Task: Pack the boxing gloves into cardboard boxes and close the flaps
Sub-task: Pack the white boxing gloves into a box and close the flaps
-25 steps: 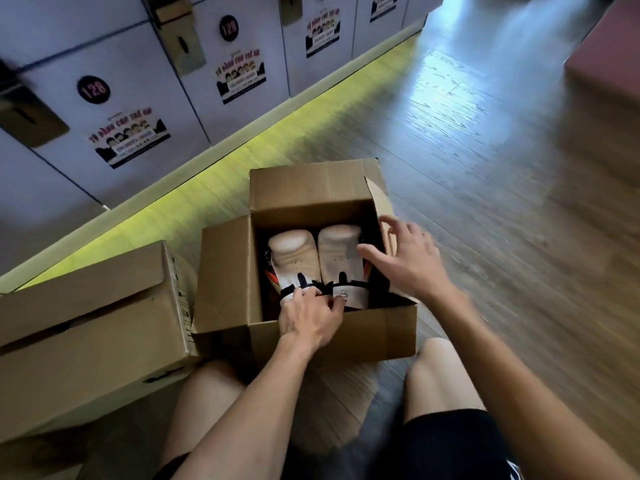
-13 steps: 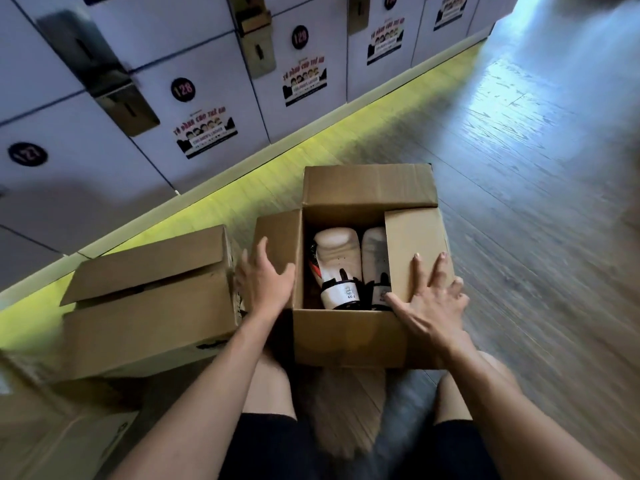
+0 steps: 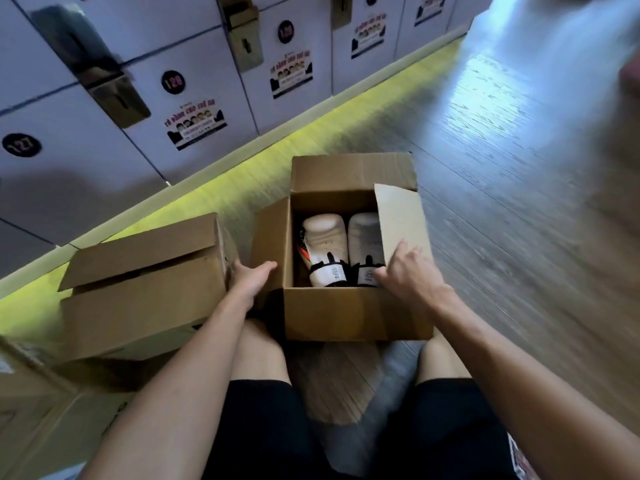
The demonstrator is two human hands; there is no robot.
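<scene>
Cardboard forms two boxes on the wooden floor point(image 3: 519, 237): an open box point(image 3: 346, 313) between the person's knees and a second box point(image 3: 145, 296) just left of it, flaps half down. Two white gloves point(image 3: 323, 240) lie side by side inside the open box. The left hand point(image 3: 251, 280), fingers straight, touches the left flap point(image 3: 272, 237) from outside. The right hand point(image 3: 410, 271) rests unclenched on the right flap point(image 3: 398, 220), which covers less of the right-side glove than half a second ago.
</scene>
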